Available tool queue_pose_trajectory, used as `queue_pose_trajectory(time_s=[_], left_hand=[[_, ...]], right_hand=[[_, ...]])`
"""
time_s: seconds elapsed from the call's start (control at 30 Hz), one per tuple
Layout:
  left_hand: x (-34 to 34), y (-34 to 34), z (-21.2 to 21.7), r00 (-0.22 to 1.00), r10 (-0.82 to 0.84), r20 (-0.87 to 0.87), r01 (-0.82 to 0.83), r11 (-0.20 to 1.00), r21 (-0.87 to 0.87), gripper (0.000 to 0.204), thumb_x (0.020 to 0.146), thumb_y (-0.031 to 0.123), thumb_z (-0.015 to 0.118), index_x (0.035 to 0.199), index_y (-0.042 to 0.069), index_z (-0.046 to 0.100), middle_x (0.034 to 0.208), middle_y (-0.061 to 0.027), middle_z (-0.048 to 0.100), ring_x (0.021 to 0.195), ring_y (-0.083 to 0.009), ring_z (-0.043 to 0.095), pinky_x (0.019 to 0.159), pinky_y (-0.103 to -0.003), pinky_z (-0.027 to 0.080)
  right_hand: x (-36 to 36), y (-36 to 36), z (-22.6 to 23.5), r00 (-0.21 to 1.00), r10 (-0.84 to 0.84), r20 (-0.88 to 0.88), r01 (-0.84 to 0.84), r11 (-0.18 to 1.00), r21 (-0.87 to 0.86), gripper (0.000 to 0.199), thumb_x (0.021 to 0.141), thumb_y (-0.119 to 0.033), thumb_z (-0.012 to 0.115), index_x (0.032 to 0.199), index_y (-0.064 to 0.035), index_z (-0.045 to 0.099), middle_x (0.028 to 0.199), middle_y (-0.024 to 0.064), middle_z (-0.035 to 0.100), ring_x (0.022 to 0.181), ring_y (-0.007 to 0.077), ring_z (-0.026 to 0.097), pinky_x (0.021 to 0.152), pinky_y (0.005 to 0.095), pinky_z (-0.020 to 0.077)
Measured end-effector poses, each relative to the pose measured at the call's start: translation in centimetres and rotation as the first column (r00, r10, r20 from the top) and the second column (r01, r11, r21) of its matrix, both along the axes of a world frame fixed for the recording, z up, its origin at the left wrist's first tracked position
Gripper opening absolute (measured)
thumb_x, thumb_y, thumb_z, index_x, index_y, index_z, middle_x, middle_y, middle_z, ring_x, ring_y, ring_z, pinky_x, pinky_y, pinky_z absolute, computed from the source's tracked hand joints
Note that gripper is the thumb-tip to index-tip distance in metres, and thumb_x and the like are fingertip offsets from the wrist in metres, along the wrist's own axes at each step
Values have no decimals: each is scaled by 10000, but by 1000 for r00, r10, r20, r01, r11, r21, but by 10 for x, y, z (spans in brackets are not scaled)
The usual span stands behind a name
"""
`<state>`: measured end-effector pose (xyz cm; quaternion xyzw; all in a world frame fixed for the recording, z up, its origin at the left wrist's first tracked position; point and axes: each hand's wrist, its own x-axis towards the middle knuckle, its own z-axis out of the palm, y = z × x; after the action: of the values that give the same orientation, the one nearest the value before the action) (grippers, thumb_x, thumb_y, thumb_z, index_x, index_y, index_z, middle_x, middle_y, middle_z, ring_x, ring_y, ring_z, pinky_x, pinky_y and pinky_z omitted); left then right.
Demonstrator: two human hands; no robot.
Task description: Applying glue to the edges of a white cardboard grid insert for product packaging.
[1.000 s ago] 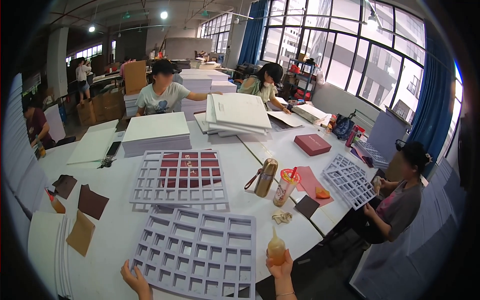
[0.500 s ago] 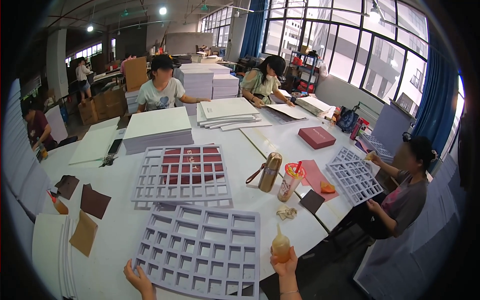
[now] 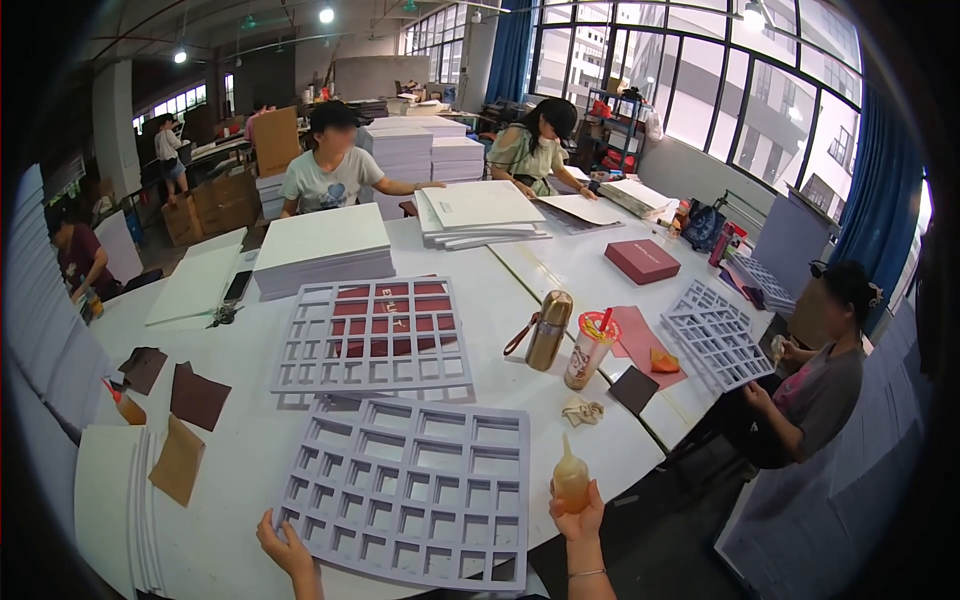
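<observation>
dark red flat box (image 3: pixel 642 260) far right, brown cartons (image 3: pixel 225 200) far left

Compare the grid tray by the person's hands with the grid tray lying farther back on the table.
The near grid tray shows only white table through its cells; the far grid tray lies over dark red sheets. The left hand touches the near one's edge; nobody touches the far one. The near one looks thicker-walled. Both are pale, rectangular and flat on the table.

Bright daylight from the tall windows (image 3: pixel 760 90) (plus ceiling lamps (image 3: pixel 325 15)); sharp centre, bent edges, dark fisheye corners.
</observation>
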<state>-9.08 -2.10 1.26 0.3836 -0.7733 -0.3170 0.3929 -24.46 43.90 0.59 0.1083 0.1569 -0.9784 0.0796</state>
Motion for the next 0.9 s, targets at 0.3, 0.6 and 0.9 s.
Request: queue_pose_trajectory(time_s=[0.3,0.6,0.9], left_hand=[[1,3,5,1000,14,28,-14,1000,12,346,832,-20,518,1177,-24,532,1133,-170,527,1057,-309,517,920,-391,409],[0,3,5,1000,16,-11,-16,1000,26,343,819,-1,526,1161,-23,529,1104,-172,531,1035,-332,507,881,-416,413],[-1,-2,-2,1000,4,-26,-4,1000,17,350,810,-12,532,1160,-23,531,1111,-172,534,1042,-328,506,891,-417,406]], right_hand=[[0,2,-5,1000,15,-6,-15,1000,-26,481,879,-422,569,1246,-114,521,1180,128,575,1038,315,556,654,339,503],[-1,-1,-2,1000,7,7,-7,999,-38,483,887,-420,558,1246,-99,517,1195,134,564,1043,316,546,660,343,501],[-2,2,-4,1000,9,-17,-10,999,-51,474,889,-416,559,1243,-103,521,1200,127,564,1053,323,545,665,350,501]])
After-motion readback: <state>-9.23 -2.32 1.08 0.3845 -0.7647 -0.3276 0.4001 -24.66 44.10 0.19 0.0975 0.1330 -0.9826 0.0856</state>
